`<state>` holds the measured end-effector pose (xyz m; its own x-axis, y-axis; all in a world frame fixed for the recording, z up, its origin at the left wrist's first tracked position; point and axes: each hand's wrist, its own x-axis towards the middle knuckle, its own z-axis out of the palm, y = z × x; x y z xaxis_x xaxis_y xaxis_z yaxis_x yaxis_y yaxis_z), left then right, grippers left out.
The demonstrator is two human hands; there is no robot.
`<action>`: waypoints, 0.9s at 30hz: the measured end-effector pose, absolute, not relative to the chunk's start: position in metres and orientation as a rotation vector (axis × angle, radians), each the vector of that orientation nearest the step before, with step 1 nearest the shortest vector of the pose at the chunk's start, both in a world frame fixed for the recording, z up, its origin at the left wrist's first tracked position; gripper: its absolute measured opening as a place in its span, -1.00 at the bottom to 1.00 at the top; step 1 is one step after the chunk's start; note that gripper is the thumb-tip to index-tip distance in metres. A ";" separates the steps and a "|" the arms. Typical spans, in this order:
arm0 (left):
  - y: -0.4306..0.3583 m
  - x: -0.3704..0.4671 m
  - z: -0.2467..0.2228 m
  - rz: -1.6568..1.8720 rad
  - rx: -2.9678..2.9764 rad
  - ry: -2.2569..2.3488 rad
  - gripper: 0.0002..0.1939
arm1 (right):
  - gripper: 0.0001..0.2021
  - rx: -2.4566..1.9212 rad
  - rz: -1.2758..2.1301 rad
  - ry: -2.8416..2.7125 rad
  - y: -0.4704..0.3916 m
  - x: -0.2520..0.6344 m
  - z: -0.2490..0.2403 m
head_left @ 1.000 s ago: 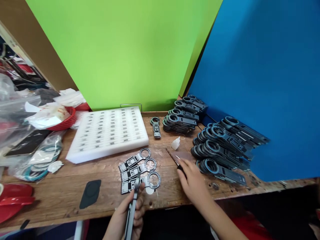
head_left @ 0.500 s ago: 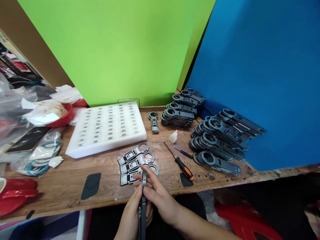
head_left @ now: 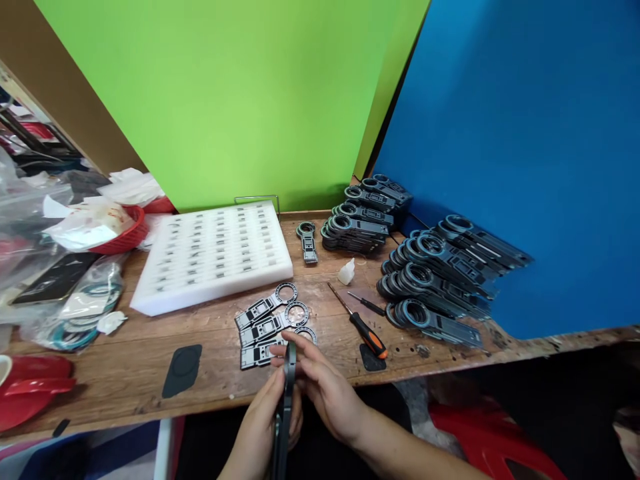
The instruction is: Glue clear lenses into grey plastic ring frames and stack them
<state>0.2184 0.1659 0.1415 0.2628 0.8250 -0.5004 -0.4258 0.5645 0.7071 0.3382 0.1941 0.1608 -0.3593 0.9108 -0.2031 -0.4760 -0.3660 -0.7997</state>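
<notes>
Both my hands are at the table's front edge around a dark flat part (head_left: pixel 285 413), seen edge-on and upright. My left hand (head_left: pixel 263 423) grips it from the left, fingers wrapped behind it. My right hand (head_left: pixel 334 397) is on its right side, fingertips at the upper end. Just beyond lie three grey-and-black ring-ended plates (head_left: pixel 265 328), fanned out and partly hidden by my right fingers. A single ring-ended part (head_left: pixel 307 243) lies farther back, beside a white foam tray (head_left: pixel 215 257) that holds rows of small metal pieces.
Stacks of dark ring-ended parts (head_left: pixel 357 223) (head_left: pixel 435 287) stand at the right. An orange-and-black screwdriver (head_left: pixel 367 335), a smaller screwdriver (head_left: pixel 367 303) and a dark pad (head_left: pixel 183 371) lie on the wooden table (head_left: pixel 125 380). At left are a red basket (head_left: pixel 131 233) and red cup (head_left: pixel 37 387).
The dark part has tilted slightly, its lower end shifting left. My right thumb has lifted from its near face, and the right hand has moved a little to the right.
</notes>
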 end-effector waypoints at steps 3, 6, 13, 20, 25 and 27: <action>0.168 0.201 0.138 0.840 0.878 1.106 -0.44 | -0.57 -1.078 1.612 -0.918 0.198 0.359 0.154; 0.173 0.184 0.141 0.667 1.480 1.173 -0.28 | -0.59 -1.283 1.430 -0.991 0.203 0.382 0.146; 0.200 0.194 0.145 0.031 2.421 1.158 -0.30 | -0.66 -1.472 1.227 -1.162 0.204 0.399 0.132; 0.198 0.186 0.117 0.306 2.586 1.182 -0.54 | -0.70 -1.558 1.134 -1.247 0.208 0.404 0.121; 0.192 0.174 0.110 0.462 2.558 1.269 -0.69 | -0.69 -1.554 1.136 -1.208 0.216 0.406 0.119; 0.192 0.175 0.112 0.508 2.509 1.318 -0.67 | -0.69 -1.535 1.134 -1.209 0.218 0.405 0.120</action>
<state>0.1745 0.1921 0.1116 0.5271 0.8297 0.1837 0.7382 -0.5542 0.3846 0.4053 0.2181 0.1200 0.1197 0.9823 -0.1444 0.2074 -0.1670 -0.9639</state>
